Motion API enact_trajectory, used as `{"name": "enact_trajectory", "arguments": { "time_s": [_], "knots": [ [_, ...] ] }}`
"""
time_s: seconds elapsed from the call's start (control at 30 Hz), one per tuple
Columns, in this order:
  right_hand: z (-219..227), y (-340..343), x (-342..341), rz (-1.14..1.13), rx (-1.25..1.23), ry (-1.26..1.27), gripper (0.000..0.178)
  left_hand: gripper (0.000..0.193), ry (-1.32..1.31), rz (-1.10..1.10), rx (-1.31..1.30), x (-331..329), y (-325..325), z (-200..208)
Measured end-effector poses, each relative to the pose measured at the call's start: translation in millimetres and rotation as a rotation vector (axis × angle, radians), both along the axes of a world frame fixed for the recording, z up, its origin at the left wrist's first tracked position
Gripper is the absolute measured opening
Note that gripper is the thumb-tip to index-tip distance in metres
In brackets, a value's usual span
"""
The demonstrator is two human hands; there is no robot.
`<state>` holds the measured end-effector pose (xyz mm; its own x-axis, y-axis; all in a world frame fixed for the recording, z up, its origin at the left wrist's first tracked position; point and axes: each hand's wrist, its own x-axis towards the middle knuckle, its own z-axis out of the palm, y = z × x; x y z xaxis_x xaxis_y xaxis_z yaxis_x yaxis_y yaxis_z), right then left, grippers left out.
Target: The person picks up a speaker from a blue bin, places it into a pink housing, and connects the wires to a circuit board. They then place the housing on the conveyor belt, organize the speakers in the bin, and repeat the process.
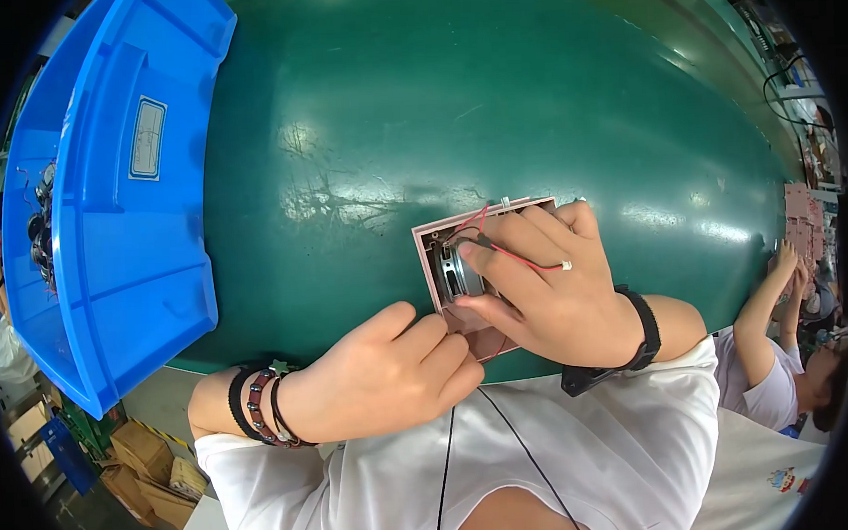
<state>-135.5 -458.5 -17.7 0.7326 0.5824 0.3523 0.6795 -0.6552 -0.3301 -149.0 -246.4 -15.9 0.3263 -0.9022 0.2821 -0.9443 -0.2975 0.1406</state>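
place: looks like a factory assembly line
counter: long green counter
storage: big blue bin of parts, cardboard boxes on the floor
people: another worker alongside

A white rectangular label with a thin dark border sat on the side wall of the blue plastic bin, well to the left of the hands and farther from the person. Brown cardboard boxes stood on the floor below the worktop's edge, left of the left hand.
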Motion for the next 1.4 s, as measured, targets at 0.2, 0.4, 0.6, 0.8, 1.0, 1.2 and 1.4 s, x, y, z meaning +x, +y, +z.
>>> {"name": "enact_trajectory", "arguments": {
  "time_s": [0.2,0.4,0.6,0.8,1.0,1.2,1.4],
  "knots": [
    [-4.6,-1.3,-0.9,0.019,0.112,0.017,0.043,0.020,0.115,0.061,-0.041,14.1,8.5,19.1],
    [-11.0,-1.6,-3.6,0.009,0.219,-0.337,0.024,0.048,0.246,0.389,-0.278,27.9,11.5,13.0],
    [-6.4,-6.6,-1.4,0.182,0.267,-0.355,0.030,0.056,0.626,0.298,-0.410,26.4,4.4,8.5],
    [3.0,-0.4,1.9,0.113,0.448,0.161,0.035,0.052,0.611,0.306,-0.435,28.5,7.1,9.8],
    [7.7,-9.2,13.9,0.137,0.488,0.372,0.046,0.045,0.198,0.434,-0.247,25.7,8.7,9.4],
    [16.8,-12.5,19.0,0.073,0.212,0.078,0.036,0.045,0.140,0.226,0.013,11.5,10.8,22.2],
    [6.8,-7.5,15.5,0.062,0.041,0.130,0.044,0.026,0.049,0.091,0.022,-3.0,6.5,4.1]
  ]
}}
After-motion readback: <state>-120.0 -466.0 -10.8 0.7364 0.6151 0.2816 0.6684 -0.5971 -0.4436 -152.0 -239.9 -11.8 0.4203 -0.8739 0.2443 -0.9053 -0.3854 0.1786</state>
